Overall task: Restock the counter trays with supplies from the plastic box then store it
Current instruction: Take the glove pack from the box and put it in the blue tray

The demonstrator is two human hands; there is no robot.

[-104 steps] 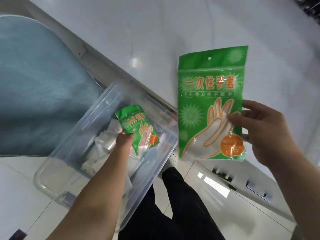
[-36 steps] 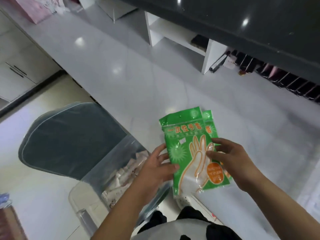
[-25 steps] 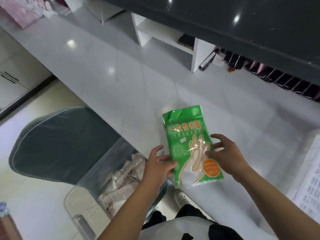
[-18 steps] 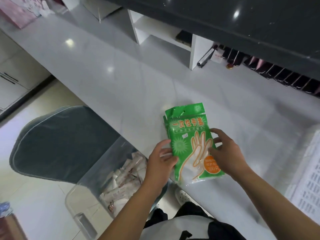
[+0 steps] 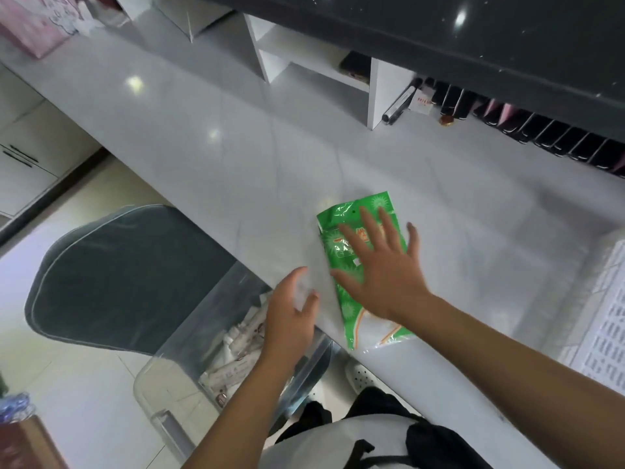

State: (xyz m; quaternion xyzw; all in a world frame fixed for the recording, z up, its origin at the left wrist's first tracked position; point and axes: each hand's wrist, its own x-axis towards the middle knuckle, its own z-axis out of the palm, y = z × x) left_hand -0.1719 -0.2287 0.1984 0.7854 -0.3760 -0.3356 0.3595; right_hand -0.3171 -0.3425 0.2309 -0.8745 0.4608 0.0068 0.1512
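Observation:
The green packs of disposable gloves (image 5: 351, 313) lie stacked flat on the white counter (image 5: 236, 170) near its front edge. My right hand (image 5: 378, 265) rests spread flat on top of them, fingers apart, not gripping. My left hand (image 5: 291, 316) hovers open just left of the packs, over the counter edge, holding nothing. Below it the clear plastic box (image 5: 189, 343) sits under the counter edge, with several white wrapped packets (image 5: 233, 353) inside.
A dark blue chair seat (image 5: 121, 279) is left of the box. A white perforated tray (image 5: 605, 319) sits at the counter's right edge. White shelf cubbies (image 5: 314, 72) and a row of dark bottles (image 5: 541, 130) line the back under a dark upper counter.
The green packs went from being held in both hands to lying flat on the counter. My left hand let go and drew back; my right hand opened and lies flat on the packs.

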